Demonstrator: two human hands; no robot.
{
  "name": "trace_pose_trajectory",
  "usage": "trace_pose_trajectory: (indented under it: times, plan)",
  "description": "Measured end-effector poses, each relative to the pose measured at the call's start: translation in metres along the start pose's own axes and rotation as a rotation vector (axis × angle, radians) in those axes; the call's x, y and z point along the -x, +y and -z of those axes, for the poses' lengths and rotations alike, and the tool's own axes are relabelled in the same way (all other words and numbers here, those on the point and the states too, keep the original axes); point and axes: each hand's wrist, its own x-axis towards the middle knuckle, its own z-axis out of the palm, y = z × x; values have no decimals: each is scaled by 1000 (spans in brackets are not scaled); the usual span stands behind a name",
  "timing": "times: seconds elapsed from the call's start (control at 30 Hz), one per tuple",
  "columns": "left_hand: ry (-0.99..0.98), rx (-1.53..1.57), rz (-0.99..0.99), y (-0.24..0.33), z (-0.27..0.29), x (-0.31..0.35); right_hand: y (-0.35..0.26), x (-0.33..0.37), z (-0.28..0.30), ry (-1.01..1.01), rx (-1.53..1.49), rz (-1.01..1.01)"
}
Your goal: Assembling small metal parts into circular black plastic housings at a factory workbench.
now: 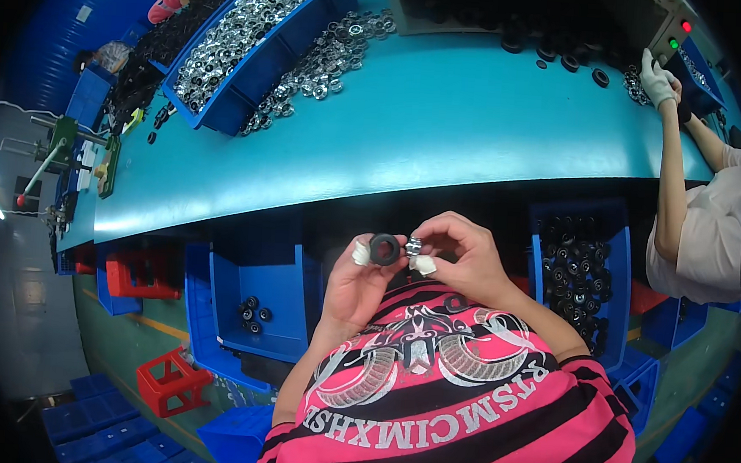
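Note:
My left hand (pixel 357 283) is closed on a black rubber ring (pixel 384 249), a small tyre with a round hole through it. Close beside it, my right hand (pixel 464 256) pinches a small shiny silver wheel hub (pixel 414 246). Ring and hub are nearly side by side in front of my chest; whether they touch I cannot tell. White wrapping covers a finger or thumb on each hand. Both hands are held in the air, off the near edge of the teal table (pixel 377 130).
A blue bin (pixel 253 63) of silver hubs stands far left, with loose hubs beside it. Below the table, one blue bin (pixel 265 297) holds a few black wheels, another (pixel 537 280) many. Red stools (pixel 173 382) stand lower left. At right a gloved co-worker's hand (pixel 656 83) touches a machine.

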Motion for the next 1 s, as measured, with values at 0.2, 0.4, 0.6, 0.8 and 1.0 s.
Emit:
trace_pose_trajectory:
  times: [0.2,0.4,0.6,0.8,1.0]
  plan:
    - [-34,-1,35,0,13,-16,6,-15,-8,28,219,111]
    - [96,-162,3,0,3,-32,8,-35,-11,19,430,169]
    - [91,-140,6,7,4,-50,12,-57,-19,75,545,245]
    - [66,-386,-52,8,23,-56,22,-62,-43,70,643,192]
    - [49,-80,-66,21,32,-54,11,-69,-41,-16,379,124]
